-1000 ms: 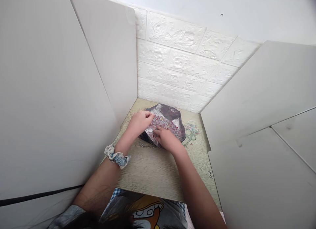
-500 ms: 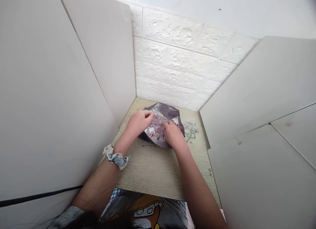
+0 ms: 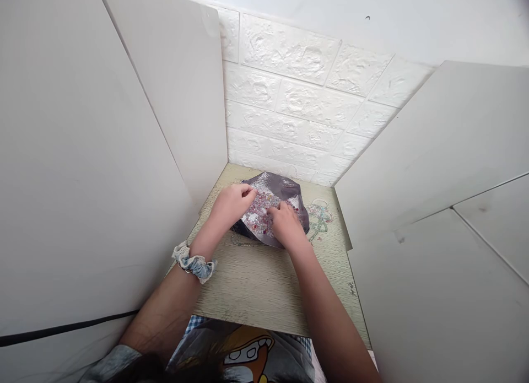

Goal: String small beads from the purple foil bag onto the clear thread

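Note:
A dark bag with a silvery lining (image 3: 291,188) lies spread on the table, with many small pink, red and clear beads (image 3: 261,203) in it. My left hand (image 3: 233,203) is at the bag's left side, thumb and fingertips pinched together; whatever they hold is too small to make out. Among the beads is my right hand (image 3: 286,222), its index finger reaching forward and touching them. The other fingers of that hand are partly hidden, so its grip cannot be told. A blue and white scrunchie (image 3: 194,263) circles my left wrist.
Strings of beads (image 3: 320,213) lie to the right of the bag, and another strand (image 3: 243,240) by its front left edge. Small shiny bits (image 3: 351,288) sit near the right edge of the wooden table (image 3: 252,284). White panels and a brick-patterned wall enclose it.
My right hand has shifted slightly left over the beads, its fingertip now closer to the middle of the heap. My left hand stays in the same place, still pinched.

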A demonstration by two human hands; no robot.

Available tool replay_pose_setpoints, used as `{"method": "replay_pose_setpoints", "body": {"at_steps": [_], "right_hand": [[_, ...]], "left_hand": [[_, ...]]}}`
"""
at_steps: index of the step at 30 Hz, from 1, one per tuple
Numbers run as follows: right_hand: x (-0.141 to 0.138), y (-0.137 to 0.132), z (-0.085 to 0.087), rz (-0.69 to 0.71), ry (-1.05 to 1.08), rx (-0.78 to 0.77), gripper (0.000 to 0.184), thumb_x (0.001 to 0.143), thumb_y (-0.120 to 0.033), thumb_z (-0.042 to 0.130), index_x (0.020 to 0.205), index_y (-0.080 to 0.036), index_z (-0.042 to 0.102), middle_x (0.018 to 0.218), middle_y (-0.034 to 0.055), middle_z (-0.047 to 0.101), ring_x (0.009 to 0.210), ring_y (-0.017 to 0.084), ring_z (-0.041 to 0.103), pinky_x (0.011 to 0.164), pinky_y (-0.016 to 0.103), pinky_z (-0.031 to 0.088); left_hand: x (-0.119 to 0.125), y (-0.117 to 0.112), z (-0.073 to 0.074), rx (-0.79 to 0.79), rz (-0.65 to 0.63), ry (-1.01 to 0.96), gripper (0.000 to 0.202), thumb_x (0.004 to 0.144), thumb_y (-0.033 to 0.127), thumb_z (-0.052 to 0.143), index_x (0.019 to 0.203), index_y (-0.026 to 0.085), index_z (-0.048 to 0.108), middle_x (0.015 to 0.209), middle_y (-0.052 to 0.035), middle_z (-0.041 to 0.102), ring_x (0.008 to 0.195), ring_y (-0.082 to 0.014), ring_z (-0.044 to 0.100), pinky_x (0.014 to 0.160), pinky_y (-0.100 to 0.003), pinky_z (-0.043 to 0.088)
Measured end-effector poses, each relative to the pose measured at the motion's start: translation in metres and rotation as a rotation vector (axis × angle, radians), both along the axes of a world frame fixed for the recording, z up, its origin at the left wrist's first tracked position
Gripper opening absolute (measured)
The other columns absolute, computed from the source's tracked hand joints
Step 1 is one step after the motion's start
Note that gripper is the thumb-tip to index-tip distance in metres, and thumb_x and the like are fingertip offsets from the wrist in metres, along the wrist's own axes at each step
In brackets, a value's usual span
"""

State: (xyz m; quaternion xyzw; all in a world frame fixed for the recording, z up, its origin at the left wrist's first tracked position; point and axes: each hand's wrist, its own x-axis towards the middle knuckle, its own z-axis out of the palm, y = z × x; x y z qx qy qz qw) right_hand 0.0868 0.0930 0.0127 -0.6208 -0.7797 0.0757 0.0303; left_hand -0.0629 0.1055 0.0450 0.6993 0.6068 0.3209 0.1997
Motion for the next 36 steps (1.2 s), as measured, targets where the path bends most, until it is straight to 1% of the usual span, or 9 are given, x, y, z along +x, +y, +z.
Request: {"method": "replay_pose_setpoints", "body": {"at_steps": [5,9,16,23,28,33,36], "right_hand": [[-0.004,0.003,-0.004,-0.003,0.01,0.022,0.044,0.08,-0.01,0.028,0.117,-0.027,0.046,0.097,0.0101,0.044,0.095,0.022,0.041,0.077,0.033,0.035],[-0.006,0.003,-0.005,0.025,0.014,0.008,0.042,0.082,-0.013,0.028,0.117,-0.029,0.045,0.098,0.0092,0.044,0.093,0.022,0.042,0.077,0.033,0.035],[-0.008,0.0,-0.007,0.05,0.02,0.031,0.043,0.08,-0.011,0.028,0.116,-0.028,0.046,0.096,0.0087,0.045,0.09,0.021,0.042,0.075,0.031,0.035],[-0.01,0.004,-0.009,0.055,0.014,0.053,0.038,0.079,-0.009,0.027,0.105,-0.021,0.052,0.097,0.0092,0.047,0.091,0.021,0.041,0.072,0.029,0.036],[-0.014,0.007,-0.008,0.04,0.009,0.092,0.034,0.081,-0.011,0.027,0.102,-0.019,0.053,0.095,0.0092,0.048,0.088,0.02,0.044,0.071,0.028,0.036],[-0.012,0.006,-0.01,0.092,-0.018,0.146,0.028,0.08,-0.011,0.031,0.086,-0.017,0.057,0.088,0.0079,0.05,0.081,0.018,0.046,0.066,0.027,0.036],[-0.011,0.004,-0.011,0.141,-0.029,0.171,0.025,0.08,-0.011,0.033,0.081,-0.017,0.057,0.085,0.0071,0.051,0.078,0.017,0.046,0.065,0.026,0.036]], "left_hand": [[0.0,-0.001,0.001,-0.009,0.006,0.005,0.03,0.074,0.039,0.038,0.057,0.018,0.051,0.051,0.0017,0.048,0.052,-0.011,0.04,0.049,-0.024,0.024],[0.001,0.0,0.001,0.001,0.012,0.007,0.03,0.073,0.038,0.039,0.056,0.017,0.051,0.051,0.0015,0.048,0.052,-0.0112,0.04,0.05,-0.024,0.024],[0.001,-0.001,0.001,0.01,-0.004,0.016,0.029,0.074,0.036,0.038,0.054,0.017,0.047,0.049,0.0019,0.045,0.05,-0.0105,0.038,0.05,-0.024,0.024],[0.001,0.0,-0.001,0.021,-0.016,0.053,0.03,0.075,0.036,0.037,0.054,0.017,0.046,0.049,0.0016,0.045,0.05,-0.0107,0.039,0.05,-0.024,0.023],[0.0,0.002,-0.002,0.028,-0.053,0.083,0.032,0.077,0.039,0.037,0.055,0.017,0.046,0.05,0.0015,0.047,0.05,-0.0107,0.04,0.05,-0.024,0.023],[0.001,0.002,-0.001,0.03,-0.06,0.094,0.033,0.077,0.039,0.037,0.054,0.017,0.046,0.048,0.002,0.044,0.049,-0.0104,0.038,0.049,-0.024,0.023],[0.0,0.002,-0.001,0.026,-0.067,0.094,0.032,0.077,0.038,0.037,0.056,0.017,0.048,0.051,0.0016,0.047,0.051,-0.0106,0.04,0.05,-0.024,0.023]]}}
